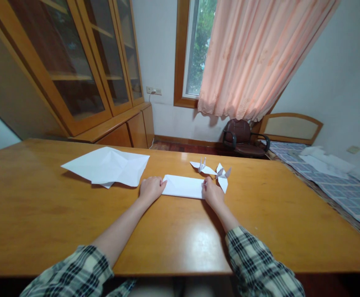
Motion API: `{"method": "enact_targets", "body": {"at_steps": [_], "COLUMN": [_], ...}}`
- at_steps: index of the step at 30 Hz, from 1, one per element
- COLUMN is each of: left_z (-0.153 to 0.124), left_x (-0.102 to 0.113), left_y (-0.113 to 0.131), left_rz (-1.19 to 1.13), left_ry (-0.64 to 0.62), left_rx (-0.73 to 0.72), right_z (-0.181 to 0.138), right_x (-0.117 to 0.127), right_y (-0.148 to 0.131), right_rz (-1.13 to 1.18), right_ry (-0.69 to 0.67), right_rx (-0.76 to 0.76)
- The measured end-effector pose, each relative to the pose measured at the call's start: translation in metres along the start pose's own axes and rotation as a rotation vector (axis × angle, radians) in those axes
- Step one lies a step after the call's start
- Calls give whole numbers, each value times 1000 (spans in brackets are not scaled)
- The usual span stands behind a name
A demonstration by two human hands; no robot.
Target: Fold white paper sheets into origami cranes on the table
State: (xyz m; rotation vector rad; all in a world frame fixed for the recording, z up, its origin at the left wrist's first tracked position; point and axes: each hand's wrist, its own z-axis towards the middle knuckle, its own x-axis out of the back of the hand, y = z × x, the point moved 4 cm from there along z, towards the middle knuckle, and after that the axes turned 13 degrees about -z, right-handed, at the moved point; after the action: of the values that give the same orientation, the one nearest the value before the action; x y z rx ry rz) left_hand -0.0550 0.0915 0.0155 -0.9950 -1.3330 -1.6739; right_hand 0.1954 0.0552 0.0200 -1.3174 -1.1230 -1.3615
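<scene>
A white sheet folded into a long rectangle [183, 186] lies flat on the wooden table [43, 214]. My left hand [150, 189] pinches its left end with the fingers curled onto the paper. My right hand [212, 193] presses the right end, fingers closed on the edge. Just behind my right hand stand two small folded paper cranes [202, 166] [223, 173]. Both forearms come out of plaid sleeves.
A loose creased pile of white paper [108, 166] lies on the table to the left. A glass-door wooden cabinet [83, 70] stands at the left wall. Beyond the table are an office chair [244, 138], a window with a pink curtain [254, 57] and a bed [337, 181].
</scene>
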Motion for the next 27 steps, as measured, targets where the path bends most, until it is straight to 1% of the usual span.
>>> {"method": "enact_targets", "body": {"at_steps": [10,15,18,19,21,23,24,25,27], "left_z": [-2,-7,-11,-12,-11,-8,-5,-2,2], "left_x": [-3,-1,1,1,-4,-13,-18,-23,-31], "left_y": [0,7,13,15,19,20,18,16,11], "left_rz": [41,47,56,56,30,-45,-87,-126,-192], "left_ry": [10,7,56,75,86,33,-1,-42,-107], "left_rx": [-36,-43,-53,-86,-214,-391,-446,-483,-496], "right_z": [3,5,6,6,5,5,4,3,2], "right_x": [-3,-3,-3,-4,-4,-4,-4,-4,-3], "right_y": [-2,-2,-3,-4,-5,-6,-7,-7,-8], "right_rz": [6,-12,-17,-20,-28,-40,-46,-53,-64], "right_ry": [4,-17,-21,-20,-17,-11,-10,-6,3], "right_rx": [24,26,29,27,22,17,15,14,12]}}
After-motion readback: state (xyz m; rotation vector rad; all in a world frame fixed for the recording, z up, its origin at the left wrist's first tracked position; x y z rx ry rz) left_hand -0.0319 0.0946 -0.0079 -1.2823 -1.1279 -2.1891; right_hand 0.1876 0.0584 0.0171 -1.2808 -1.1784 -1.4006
